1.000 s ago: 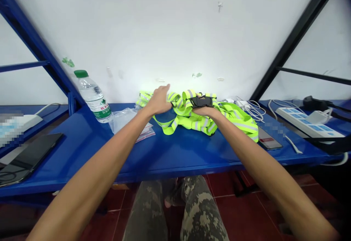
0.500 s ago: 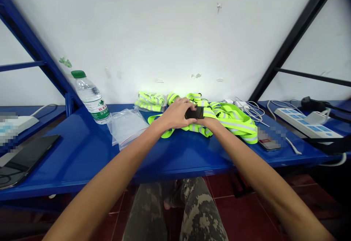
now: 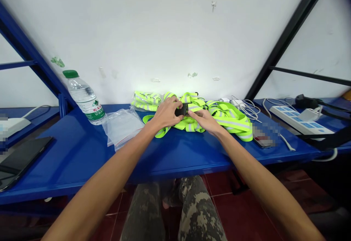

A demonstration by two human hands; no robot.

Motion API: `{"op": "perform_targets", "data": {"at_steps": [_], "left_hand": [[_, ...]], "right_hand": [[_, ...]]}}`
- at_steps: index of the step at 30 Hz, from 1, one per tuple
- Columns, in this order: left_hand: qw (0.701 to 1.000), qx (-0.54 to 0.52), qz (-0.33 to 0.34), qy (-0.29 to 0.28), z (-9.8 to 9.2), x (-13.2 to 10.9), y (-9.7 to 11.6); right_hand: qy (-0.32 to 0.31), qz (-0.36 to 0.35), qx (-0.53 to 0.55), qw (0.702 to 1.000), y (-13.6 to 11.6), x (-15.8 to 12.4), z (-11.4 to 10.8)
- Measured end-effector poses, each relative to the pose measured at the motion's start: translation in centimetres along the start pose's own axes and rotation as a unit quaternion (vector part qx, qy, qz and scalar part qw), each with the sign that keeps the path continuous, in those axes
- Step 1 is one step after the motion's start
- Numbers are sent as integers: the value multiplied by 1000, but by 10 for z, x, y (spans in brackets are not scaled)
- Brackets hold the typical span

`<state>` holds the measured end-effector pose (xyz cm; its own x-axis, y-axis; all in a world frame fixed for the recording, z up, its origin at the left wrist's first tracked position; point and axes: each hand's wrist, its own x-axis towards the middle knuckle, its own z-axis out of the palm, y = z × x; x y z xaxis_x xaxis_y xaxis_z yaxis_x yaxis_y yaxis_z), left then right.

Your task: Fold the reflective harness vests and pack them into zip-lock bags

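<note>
A tangle of neon yellow reflective straps (image 3: 227, 118) lies on the blue table (image 3: 82, 153) against the white wall. A black plastic buckle (image 3: 183, 109) sits on the straps between my two hands. My left hand (image 3: 164, 113) is closed around the buckle's left end. My right hand (image 3: 205, 120) pinches the strap and buckle from the right. A folded bundle of the same straps (image 3: 145, 100) rests just behind my left hand.
A water bottle with a green cap (image 3: 82, 96) stands at the left. Clear plastic bags (image 3: 122, 126) lie beside it. A phone (image 3: 261, 140), white cables (image 3: 246, 106) and a power strip (image 3: 296, 118) sit to the right. A dark tablet (image 3: 19, 159) lies far left.
My left hand came down from the far straps onto the buckle. Both hands drew together and now grip it from either side. The view shifted slightly.
</note>
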<state>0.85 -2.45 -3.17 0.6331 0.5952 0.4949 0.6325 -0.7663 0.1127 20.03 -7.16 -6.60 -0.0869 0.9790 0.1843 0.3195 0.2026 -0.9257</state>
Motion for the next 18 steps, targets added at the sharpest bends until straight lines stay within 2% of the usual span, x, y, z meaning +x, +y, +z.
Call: {"op": "perform_targets", "data": {"at_steps": [6,14,18], "left_hand": [[1000,6,4,14,5,-2,4],[999,29,14,29,12,-4,11],[998,57,14,7,14,-13,3]], "right_hand": [[75,3,188,979,14,8,14],[154,22,256,954,0,5,14],[217,30,313,924,0,7,0]]}}
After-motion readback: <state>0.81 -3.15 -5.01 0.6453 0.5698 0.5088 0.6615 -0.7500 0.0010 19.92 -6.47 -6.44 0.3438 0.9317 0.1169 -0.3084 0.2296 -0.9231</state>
